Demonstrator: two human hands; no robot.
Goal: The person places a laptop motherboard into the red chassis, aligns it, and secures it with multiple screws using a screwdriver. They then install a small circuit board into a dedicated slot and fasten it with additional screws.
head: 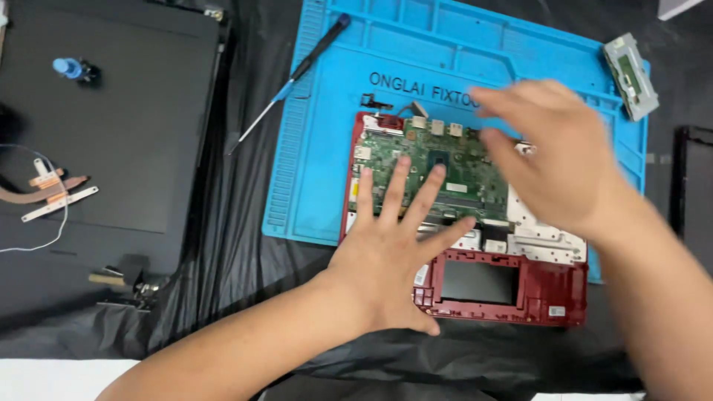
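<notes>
The left hand lay flat with fingers spread on the opened red laptop base, fingertips reaching onto the green circuit board just ahead of them. The right hand, blurred and open, holding nothing, hovered over the board's far right side; whether it touched was unclear. The base ran crosswise on a blue work mat

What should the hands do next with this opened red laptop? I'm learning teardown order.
Probably settle the right hand, blurred above the green circuit board, onto the board's right edge. The left hand already lies flat on the red laptop base, bracing it on the blue mat; the screwdriver lies unused.
</notes>
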